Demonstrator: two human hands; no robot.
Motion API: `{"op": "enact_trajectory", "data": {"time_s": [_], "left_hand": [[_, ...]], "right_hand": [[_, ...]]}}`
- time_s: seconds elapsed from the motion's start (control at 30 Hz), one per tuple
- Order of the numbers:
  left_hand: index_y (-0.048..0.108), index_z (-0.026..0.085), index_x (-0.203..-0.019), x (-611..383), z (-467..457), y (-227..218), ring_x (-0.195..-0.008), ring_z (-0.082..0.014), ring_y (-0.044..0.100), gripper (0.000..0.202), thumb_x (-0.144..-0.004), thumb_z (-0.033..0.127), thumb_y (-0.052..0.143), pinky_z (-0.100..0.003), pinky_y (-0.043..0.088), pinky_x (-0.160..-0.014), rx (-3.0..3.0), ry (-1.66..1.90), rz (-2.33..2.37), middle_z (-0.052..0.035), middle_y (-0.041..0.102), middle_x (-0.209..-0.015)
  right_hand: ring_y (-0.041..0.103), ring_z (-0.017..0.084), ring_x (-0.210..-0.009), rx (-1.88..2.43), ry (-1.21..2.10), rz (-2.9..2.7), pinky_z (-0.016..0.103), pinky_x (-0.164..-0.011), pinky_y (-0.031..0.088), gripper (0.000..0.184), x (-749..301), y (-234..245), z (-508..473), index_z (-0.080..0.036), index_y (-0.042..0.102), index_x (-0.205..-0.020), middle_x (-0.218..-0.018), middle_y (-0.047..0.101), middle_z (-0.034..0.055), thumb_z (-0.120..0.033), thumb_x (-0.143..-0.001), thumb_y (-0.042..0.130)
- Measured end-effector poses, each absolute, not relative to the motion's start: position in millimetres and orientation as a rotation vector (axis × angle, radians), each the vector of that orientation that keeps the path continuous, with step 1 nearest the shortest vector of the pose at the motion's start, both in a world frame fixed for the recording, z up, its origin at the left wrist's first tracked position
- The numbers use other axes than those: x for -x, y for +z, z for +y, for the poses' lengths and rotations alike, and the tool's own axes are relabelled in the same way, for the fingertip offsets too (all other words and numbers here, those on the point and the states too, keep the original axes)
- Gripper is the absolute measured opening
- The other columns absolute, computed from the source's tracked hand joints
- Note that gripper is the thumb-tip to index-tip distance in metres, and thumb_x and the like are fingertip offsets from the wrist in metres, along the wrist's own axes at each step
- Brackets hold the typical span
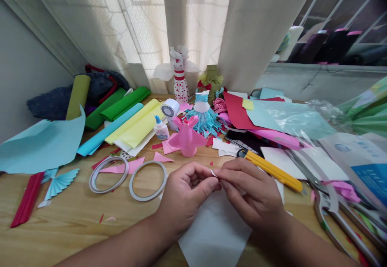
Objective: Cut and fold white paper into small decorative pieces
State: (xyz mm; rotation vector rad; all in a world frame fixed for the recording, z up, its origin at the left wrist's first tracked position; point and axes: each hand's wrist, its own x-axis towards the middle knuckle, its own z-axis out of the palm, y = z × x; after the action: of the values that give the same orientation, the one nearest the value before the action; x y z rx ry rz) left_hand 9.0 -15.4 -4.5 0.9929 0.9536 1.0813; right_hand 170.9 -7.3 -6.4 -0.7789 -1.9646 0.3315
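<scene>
My left hand and my right hand meet fingertip to fingertip at the middle of the table. Between them they pinch a small white scrap of paper, mostly hidden by the fingers. Below my wrists lies a white sheet of paper. Just beyond my hands stands a pink paper figure with upright points and side flaps. Two rolls of double-sided tape, one ring and another ring, are left of my left hand. A yellow box cutter rests beyond my right hand.
Large scissors lie at the right. A glue bottle and a blue-fringed paper dress stand at the back. Rolled coloured paper fills the back left; a blue paper fan lies at the left. Paper sheets overlap at the back right.
</scene>
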Motion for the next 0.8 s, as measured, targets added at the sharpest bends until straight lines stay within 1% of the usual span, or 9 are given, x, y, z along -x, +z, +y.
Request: {"op": "enact_trajectory", "data": {"time_s": [0.13,0.27,0.4,0.47,0.53,0.8], "left_hand": [[0.060,0.013,-0.073,-9.2,-15.4,-3.5,-0.065,-0.0105,0.062,0.011,-0.071,0.019,0.069,-0.020,0.048,-0.065,-0.985,1.068,0.974,-0.0003,0.067,-0.067],[0.059,0.014,-0.073,-9.4,-14.6,-5.7,-0.063,-0.0092,0.060,0.013,-0.071,0.021,0.069,-0.019,0.047,-0.063,-0.992,1.064,1.010,0.0012,0.064,-0.066],[0.060,0.014,-0.073,-8.3,-14.7,-10.9,-0.064,-0.0098,0.059,0.011,-0.076,0.023,0.065,-0.021,0.048,-0.064,-0.988,1.083,1.000,0.0010,0.063,-0.067],[0.060,0.014,-0.074,-7.9,-14.7,-12.8,-0.065,-0.0107,0.059,0.009,-0.078,0.021,0.063,-0.023,0.049,-0.066,-0.978,1.096,0.967,0.0007,0.063,-0.068],[0.061,0.014,-0.074,-8.0,-14.4,-12.9,-0.065,-0.0108,0.060,0.006,-0.079,0.019,0.061,-0.024,0.049,-0.067,-0.967,1.102,0.943,0.0007,0.064,-0.067],[0.062,0.013,-0.071,-11.0,-14.3,-5.1,-0.062,-0.0093,0.061,0.005,-0.076,0.011,0.060,-0.020,0.049,-0.064,-0.972,1.082,0.986,0.0008,0.065,-0.064]], "right_hand": [[0.058,0.015,-0.071,0.795,0.267,-1.951,0.028,-0.061,0.050,0.022,-169.1,-7.5,-5.5,-0.014,0.066,-0.089,-0.078,0.061,0.0072,-0.001,-0.074,0.058],[0.057,0.015,-0.070,0.784,0.257,-1.954,0.028,-0.061,0.049,0.020,-167.9,-6.8,-6.3,-0.013,0.066,-0.087,-0.077,0.061,0.0075,-0.001,-0.073,0.059],[0.056,0.017,-0.072,0.768,0.235,-2.004,0.032,-0.062,0.048,0.023,-168.5,-8.6,-8.6,-0.012,0.066,-0.093,-0.080,0.061,0.0094,-0.002,-0.073,0.060],[0.056,0.018,-0.074,0.769,0.210,-2.031,0.033,-0.063,0.048,0.028,-168.8,-10.4,-8.5,-0.012,0.065,-0.097,-0.082,0.061,0.0101,-0.002,-0.073,0.060],[0.056,0.018,-0.075,0.770,0.206,-2.027,0.033,-0.063,0.048,0.029,-168.8,-11.4,-7.5,-0.012,0.065,-0.099,-0.083,0.061,0.0102,-0.001,-0.073,0.059],[0.059,0.015,-0.074,0.809,0.332,-1.963,0.028,-0.062,0.050,0.022,-170.5,-8.7,-6.2,-0.014,0.066,-0.092,-0.082,0.061,0.0077,-0.002,-0.074,0.058]]}}
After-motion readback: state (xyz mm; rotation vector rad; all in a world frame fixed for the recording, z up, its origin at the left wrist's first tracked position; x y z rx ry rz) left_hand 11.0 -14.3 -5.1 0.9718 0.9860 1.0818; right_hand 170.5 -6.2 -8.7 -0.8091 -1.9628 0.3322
